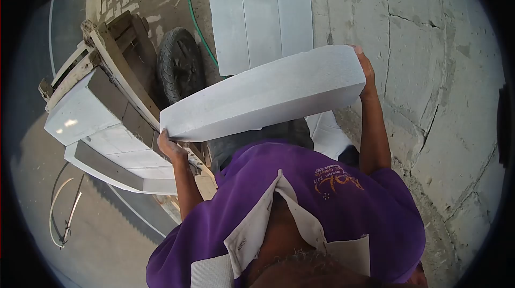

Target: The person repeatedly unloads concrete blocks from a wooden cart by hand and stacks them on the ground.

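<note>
Since the white block (263, 95) looks stiff, weighty and chippable, left hand (171, 147) and right hand (367, 71) sensibly hold opposite ends.

Head-worn view, downward, seemingly close

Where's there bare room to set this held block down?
Widest: cracked concrete, right of the three white blocks and the right hand, though its slope is unclear. Smaller: ground between the wooden cart and green hose. Crowded: the cart, loaded with more blocks, and the wheel beside it.
</note>
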`<state>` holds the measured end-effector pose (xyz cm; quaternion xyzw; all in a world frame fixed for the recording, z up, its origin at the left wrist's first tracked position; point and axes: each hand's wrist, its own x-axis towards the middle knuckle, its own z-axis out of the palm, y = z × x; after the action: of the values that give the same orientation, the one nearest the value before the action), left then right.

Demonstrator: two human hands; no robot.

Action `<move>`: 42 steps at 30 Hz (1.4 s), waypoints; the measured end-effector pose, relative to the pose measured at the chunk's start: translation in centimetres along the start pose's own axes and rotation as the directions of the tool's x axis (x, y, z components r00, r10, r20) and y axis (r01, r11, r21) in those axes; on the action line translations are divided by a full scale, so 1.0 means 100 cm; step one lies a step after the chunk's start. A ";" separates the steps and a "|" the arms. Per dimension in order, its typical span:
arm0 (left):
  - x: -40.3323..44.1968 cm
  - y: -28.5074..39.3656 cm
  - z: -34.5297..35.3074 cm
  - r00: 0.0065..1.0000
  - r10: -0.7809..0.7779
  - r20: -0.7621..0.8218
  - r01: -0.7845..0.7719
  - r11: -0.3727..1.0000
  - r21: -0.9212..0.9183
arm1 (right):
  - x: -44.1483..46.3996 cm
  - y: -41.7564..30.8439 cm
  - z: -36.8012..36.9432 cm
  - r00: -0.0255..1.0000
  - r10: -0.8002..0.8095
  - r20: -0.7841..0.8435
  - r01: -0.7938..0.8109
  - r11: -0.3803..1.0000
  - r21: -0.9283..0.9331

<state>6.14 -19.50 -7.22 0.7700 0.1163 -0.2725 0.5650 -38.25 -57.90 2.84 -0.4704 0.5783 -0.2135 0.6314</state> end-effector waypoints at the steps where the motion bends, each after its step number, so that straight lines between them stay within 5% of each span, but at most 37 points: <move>1: 0.020 -0.022 0.016 0.995 -0.048 0.087 0.053 0.997 -0.062 | 0.008 0.009 -0.011 1.000 0.004 -0.010 -0.004 1.000 0.009; 3: 0.052 -0.050 0.068 1.000 0.016 0.015 -0.018 0.991 0.136 | 0.028 0.030 -0.027 0.981 0.114 -0.157 -0.121 0.992 -0.033; 6: 0.101 -0.076 0.147 0.996 -0.089 -0.007 0.088 0.969 0.231 | 0.080 0.087 -0.043 0.966 0.162 -0.201 -0.163 0.987 0.009; 12: 0.227 -0.162 0.265 0.996 -0.054 0.069 0.043 0.988 0.150 | 0.217 0.189 -0.031 0.941 0.214 -0.262 -0.190 0.975 0.116; 15: 0.291 -0.189 0.318 0.997 0.074 0.004 -0.073 0.985 0.159 | 0.285 0.235 -0.022 0.930 0.229 -0.286 -0.179 0.965 0.192; 18: 0.364 -0.212 0.348 0.961 0.251 0.119 -0.275 0.920 0.280 | 0.338 0.272 -0.010 0.925 0.236 -0.298 -0.158 0.952 0.262; 25: 0.410 -0.223 0.421 0.974 0.211 0.086 -0.226 0.947 0.230 | 0.424 0.339 -0.014 0.890 0.239 -0.389 -0.093 0.929 0.359; 27: 0.434 -0.227 0.430 0.934 0.166 0.316 -0.251 0.936 0.248 | 0.416 0.349 -0.012 0.874 0.293 -0.387 -0.099 0.888 0.449; 29: 0.435 -0.226 0.447 0.932 0.167 0.320 -0.272 0.908 0.319 | 0.407 0.354 -0.009 0.859 0.330 -0.393 -0.079 0.842 0.534; 31: 0.435 -0.216 0.473 0.925 0.177 0.336 -0.302 0.879 0.369 | 0.400 0.364 0.001 0.768 0.379 -0.517 -0.178 0.901 0.395; 33: 0.436 -0.209 0.488 0.924 0.030 0.381 -0.237 0.827 0.509 | 0.369 0.376 0.026 0.797 0.058 -0.601 -0.131 0.988 -0.078; 35: 0.446 -0.225 0.495 0.911 0.114 0.397 -0.330 0.779 0.533 | 0.340 0.394 0.051 0.640 0.076 -0.765 -0.245 0.963 -0.109; 36: 0.451 -0.232 0.495 0.891 0.200 0.407 -0.416 0.719 0.557 | 0.335 0.393 0.060 0.642 0.076 -0.763 -0.246 0.963 -0.112; 37: 0.449 -0.227 0.494 0.894 0.197 0.401 -0.410 0.719 0.561 | 0.333 0.394 0.069 0.553 0.491 -0.673 -0.294 0.871 0.394; 38: 0.443 -0.218 0.487 0.915 0.053 0.401 -0.292 0.774 0.562 | 0.332 0.397 0.079 0.450 0.806 -0.384 -0.289 0.538 0.792; 39: 0.432 -0.211 0.480 0.911 -0.093 0.402 -0.166 0.810 0.563 | 0.336 0.402 0.092 0.444 0.811 -0.381 -0.297 0.535 0.791; 40: 0.429 -0.221 0.471 0.909 -0.093 0.406 -0.167 0.812 0.559 | 0.348 0.408 0.103 0.599 0.753 -0.271 -0.138 0.431 0.892; 41: 0.429 -0.240 0.456 0.893 -0.064 0.446 -0.249 0.754 0.607 | 0.361 0.411 0.109 0.746 0.640 -0.182 -0.005 0.278 0.960; 42: 0.432 -0.250 0.445 0.875 -0.037 0.483 -0.331 0.681 0.653 | 0.373 0.412 0.111 0.750 0.638 -0.174 -0.007 0.271 0.962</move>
<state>16.76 -58.29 -60.70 0.8483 -0.2005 -0.4215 0.2501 -30.27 -65.22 -52.80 0.1894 0.5898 -0.4806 0.6208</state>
